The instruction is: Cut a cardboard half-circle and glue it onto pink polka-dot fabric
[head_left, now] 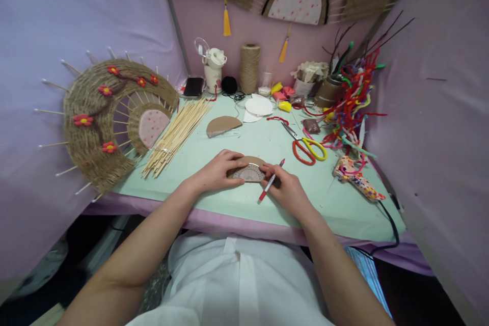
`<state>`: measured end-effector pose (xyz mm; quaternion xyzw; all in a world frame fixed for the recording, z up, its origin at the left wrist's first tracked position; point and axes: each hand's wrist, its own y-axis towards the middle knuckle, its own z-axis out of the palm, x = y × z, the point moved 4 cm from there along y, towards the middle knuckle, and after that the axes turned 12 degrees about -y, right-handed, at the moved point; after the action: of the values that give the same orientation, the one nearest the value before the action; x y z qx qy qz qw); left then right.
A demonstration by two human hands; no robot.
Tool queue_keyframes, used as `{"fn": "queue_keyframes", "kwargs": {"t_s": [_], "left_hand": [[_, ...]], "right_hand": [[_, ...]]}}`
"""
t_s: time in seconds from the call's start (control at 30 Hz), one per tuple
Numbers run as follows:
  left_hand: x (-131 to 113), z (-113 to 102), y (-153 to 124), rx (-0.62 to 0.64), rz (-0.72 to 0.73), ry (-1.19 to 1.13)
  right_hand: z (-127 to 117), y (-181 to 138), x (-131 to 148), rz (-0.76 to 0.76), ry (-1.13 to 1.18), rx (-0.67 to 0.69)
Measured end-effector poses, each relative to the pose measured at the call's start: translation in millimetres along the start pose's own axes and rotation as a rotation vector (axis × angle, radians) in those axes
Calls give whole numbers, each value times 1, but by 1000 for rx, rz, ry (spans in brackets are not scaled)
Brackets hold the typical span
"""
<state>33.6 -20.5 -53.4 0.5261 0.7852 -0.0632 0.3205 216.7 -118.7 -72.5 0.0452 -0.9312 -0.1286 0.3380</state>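
Near the table's front edge, a clear protractor (248, 173) lies on a brown half-round piece of cardboard (250, 159). My left hand (218, 170) grips the left end of both, thumb along the lower side and fingers over the top. A red and white marker pen (270, 186) is held slanting in my right hand (284, 187), whose fingertips also touch the right end of the protractor. Behind my hands lies a second cardboard half-circle (223, 125). What the covered ends of the protractor look like is hidden by my fingers.
A bundle of thin wooden sticks (178, 137) and a twine-wrapped arch (91, 91) with red flowers are at left. Scissors (308, 148), a patterned glue gun (359, 179) with a cord and colourful pipe cleaners (361, 97) occupy the right. A twine spool (250, 69) stands behind.
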Motion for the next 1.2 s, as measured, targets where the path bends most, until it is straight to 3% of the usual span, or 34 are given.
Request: {"fn": "queue_keyframes", "kwargs": {"t_s": [1.2], "left_hand": [[2,2,0,-12,9,-12]], "right_hand": [[0,0,1,1,37,-20]]}}
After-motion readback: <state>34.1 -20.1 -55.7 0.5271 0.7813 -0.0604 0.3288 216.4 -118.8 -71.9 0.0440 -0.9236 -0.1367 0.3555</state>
